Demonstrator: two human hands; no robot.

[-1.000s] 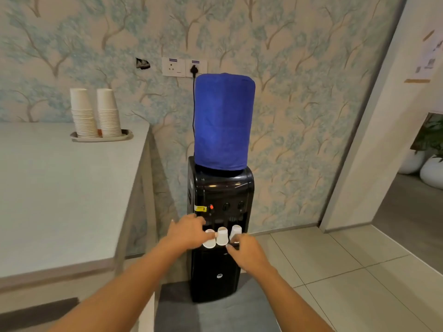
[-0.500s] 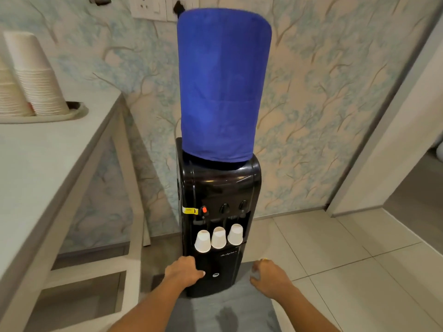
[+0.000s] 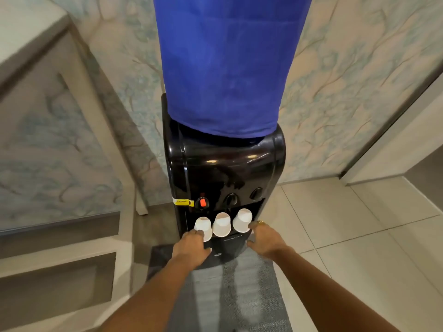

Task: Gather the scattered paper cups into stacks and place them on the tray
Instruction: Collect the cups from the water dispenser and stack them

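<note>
- On the water dispenser (image 3: 225,168), in its tap recess, three white paper cups (image 3: 221,224) stand upside down in a row, unstacked.
- My left hand (image 3: 193,248) touches the leftmost cup, fingers loose, not yet gripping.
- My right hand (image 3: 265,238) is open, fingertips at the rightmost cup.
- No tray is in view; stacking and placing these cups are all left to do.
</note>
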